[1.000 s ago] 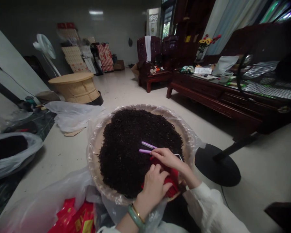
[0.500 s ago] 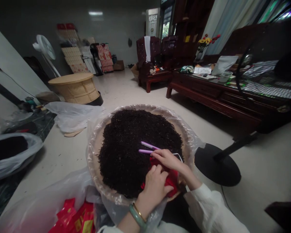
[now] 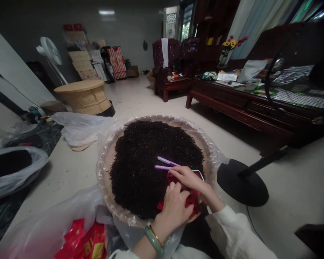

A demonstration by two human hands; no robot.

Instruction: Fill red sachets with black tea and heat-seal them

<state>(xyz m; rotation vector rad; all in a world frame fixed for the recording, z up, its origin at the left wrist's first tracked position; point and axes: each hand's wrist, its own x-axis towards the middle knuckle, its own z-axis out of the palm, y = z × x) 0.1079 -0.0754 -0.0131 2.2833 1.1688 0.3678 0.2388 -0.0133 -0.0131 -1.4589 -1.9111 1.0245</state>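
Note:
Red packets [image 3: 193,200] lie at the near right side of a plastic-lined round basket [image 3: 104,187], on dark, wiry loose tea leaves [image 3: 143,172]. My right hand [image 3: 188,178] reaches over them, its thumb and fingers closed on the edge of a red packet. Just below, my left hand [image 3: 174,205] has its fingers bent over the same red packets, the thumb apart; its fingertips are partly hidden. Beyond my right hand lies a purple two-armed tool [image 3: 163,168], its arms spread in a V. A white cord [image 3: 201,174] shows behind that hand.
Several red packets [image 3: 82,239] fill a clear bag at the lower left. A plastic-lined container of dark leaves [image 3: 9,163] stands farther left. A black fan base [image 3: 241,183] stands right of the basket, near a dark wooden table [image 3: 232,97]. Behind is a round bamboo drum [image 3: 83,97].
Both hands stay on the red packets with almost no movement. The view has shifted very slightly.

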